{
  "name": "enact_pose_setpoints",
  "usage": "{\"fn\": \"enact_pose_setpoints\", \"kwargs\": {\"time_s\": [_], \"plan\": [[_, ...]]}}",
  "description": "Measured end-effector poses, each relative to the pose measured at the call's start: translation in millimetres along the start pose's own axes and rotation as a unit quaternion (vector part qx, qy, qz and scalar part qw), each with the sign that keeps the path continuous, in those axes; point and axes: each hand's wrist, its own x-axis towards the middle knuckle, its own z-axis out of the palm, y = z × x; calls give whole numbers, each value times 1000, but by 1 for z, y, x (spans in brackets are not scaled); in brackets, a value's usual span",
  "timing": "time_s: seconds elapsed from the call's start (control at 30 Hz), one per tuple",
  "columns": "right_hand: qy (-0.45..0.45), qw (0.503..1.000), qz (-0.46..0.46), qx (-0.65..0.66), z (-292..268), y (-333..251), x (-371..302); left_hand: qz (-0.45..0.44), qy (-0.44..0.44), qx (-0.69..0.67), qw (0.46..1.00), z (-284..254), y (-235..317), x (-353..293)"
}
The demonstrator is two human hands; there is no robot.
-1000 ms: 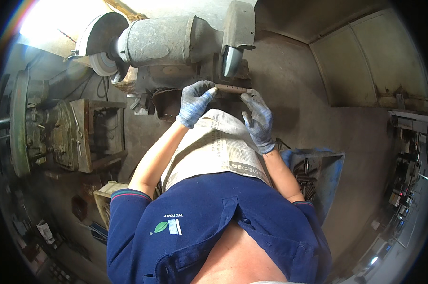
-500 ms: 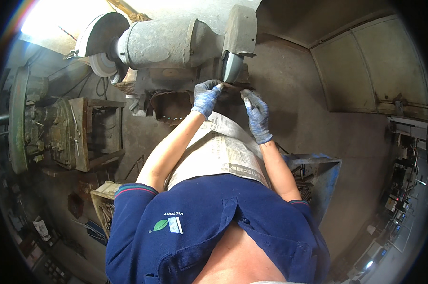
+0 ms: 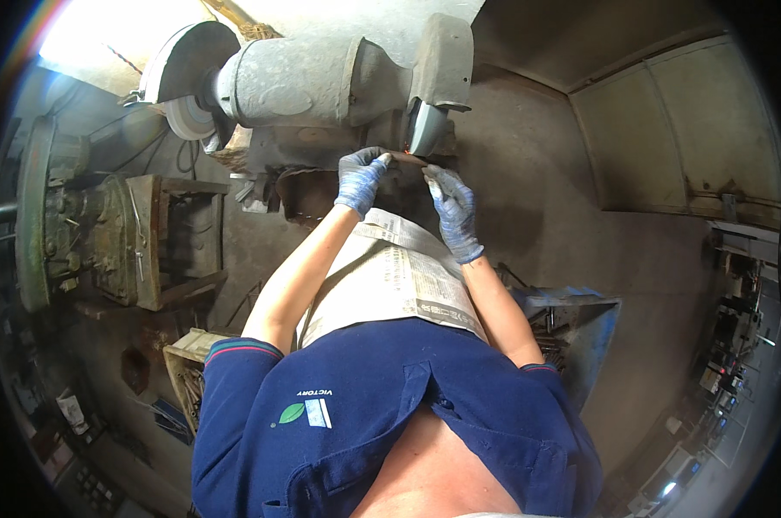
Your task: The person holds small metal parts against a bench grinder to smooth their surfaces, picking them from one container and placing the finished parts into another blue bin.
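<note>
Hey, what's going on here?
A person in gloves is holding a thin bar up at a bench grinder. The left hand grips one end and the right hand the other, just below the grinder's right-hand wheel. A small orange glow shows where bar and wheel meet. Newspaper covers the person's lap, and a blue-edged bin stands at their right.

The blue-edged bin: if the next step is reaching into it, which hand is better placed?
Probably the right hand: it is nearer the bin, on that same side. The left hand is farther across. However, both hands hold the thin bar at the grinder.
</note>
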Motion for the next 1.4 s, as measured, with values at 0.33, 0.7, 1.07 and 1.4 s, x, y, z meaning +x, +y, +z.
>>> {"fn": "enact_pose_setpoints", "kwargs": {"time_s": [0.33,0.7,1.07,1.4], "plan": [[19,998,59,7,-12,9,-1,-41,3,21,999,18,9,-4],[-26,999,25,-6,13,2,-2,20,-6,27,999,-25,-10,7],[-39,949,-234,-209,-14,-91,-63,44,-150,46,987,-29,48,-81],[18,945,-188,-265,-27,-135,-115,42,-302,54,951,-16,44,-92]]}}
